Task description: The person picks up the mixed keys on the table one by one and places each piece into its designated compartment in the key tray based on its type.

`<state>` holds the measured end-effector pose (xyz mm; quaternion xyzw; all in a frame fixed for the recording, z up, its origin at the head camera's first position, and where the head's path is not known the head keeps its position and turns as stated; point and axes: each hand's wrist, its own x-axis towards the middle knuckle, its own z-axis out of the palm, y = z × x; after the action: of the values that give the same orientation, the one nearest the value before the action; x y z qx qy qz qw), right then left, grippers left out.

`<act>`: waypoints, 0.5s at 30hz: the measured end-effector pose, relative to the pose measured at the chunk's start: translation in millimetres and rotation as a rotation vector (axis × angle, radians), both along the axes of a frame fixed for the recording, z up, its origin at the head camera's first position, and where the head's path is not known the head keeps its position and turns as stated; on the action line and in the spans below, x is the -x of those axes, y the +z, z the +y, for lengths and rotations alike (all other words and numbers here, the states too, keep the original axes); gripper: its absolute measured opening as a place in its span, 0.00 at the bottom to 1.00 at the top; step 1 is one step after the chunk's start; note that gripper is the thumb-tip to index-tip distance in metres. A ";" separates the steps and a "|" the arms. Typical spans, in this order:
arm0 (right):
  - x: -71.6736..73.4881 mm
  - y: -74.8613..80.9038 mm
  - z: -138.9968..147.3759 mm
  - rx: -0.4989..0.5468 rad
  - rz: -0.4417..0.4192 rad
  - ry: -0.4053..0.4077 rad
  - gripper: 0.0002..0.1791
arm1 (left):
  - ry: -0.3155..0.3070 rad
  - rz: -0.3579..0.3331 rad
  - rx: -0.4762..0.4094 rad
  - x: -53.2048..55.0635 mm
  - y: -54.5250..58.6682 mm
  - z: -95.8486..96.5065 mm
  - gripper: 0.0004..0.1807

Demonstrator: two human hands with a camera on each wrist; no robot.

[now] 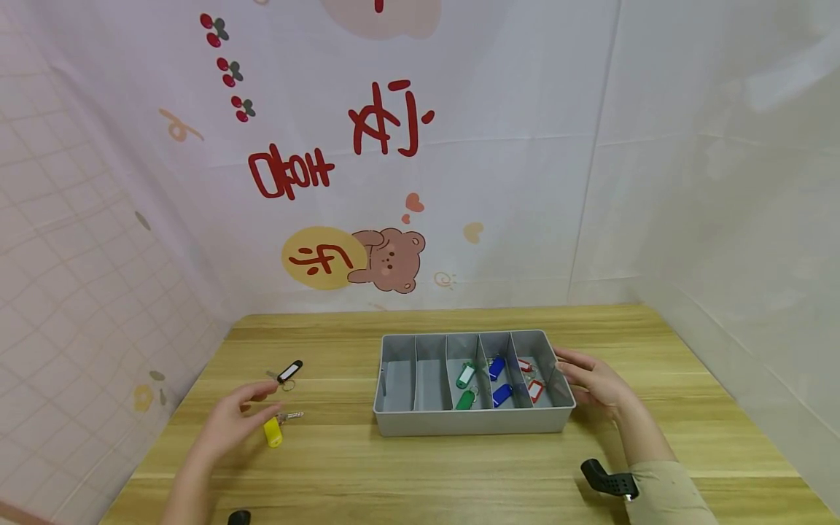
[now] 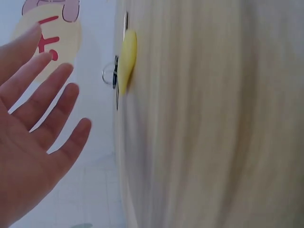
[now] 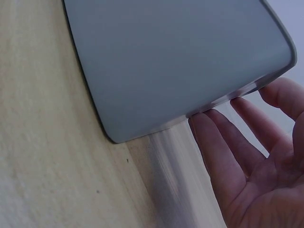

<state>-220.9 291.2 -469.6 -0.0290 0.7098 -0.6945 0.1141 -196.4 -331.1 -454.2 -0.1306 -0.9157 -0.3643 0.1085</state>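
Note:
On the left of the table, my left hand (image 1: 232,423) hovers beside a yellow key tag (image 1: 273,432) with a key on it. Its fingers are spread and hold nothing in the left wrist view, where the yellow tag (image 2: 127,61) lies beyond the fingertips. Behind it is a black key tag (image 1: 289,372) with a ring and key. My right hand (image 1: 597,383) touches the right end of a grey divided tray (image 1: 472,423), fingertips against its outer wall (image 3: 190,61). Green tags (image 1: 466,375), blue tags (image 1: 496,368) and red tags (image 1: 535,391) occupy the three right compartments, two per compartment.
The tray's two left compartments (image 1: 431,386) hold no tags. A printed cloth (image 1: 512,182) hangs behind the wooden table (image 1: 420,481) and along both its sides. A black wrist strap (image 1: 610,481) sticks out by the right sleeve.

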 end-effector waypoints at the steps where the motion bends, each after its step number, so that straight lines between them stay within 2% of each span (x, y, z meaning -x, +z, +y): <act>1: -0.1 -0.1 0.0 0.002 0.000 0.000 0.35 | -0.012 -0.023 -0.012 -0.1 0.2 -2.0 0.23; 9: -0.9 0.6 -0.2 0.004 0.001 0.003 0.34 | -0.118 -0.165 -0.091 4.5 -4.0 -17.5 0.26; 15: -0.9 2.0 -0.9 -0.004 -0.001 0.003 0.35 | -0.188 -0.194 -0.109 9.3 -8.6 -24.4 0.24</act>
<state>-220.0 290.3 -467.6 -0.0292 0.7111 -0.6929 0.1156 -205.6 -355.5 -462.8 -0.1738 -0.8844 -0.4331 -0.0082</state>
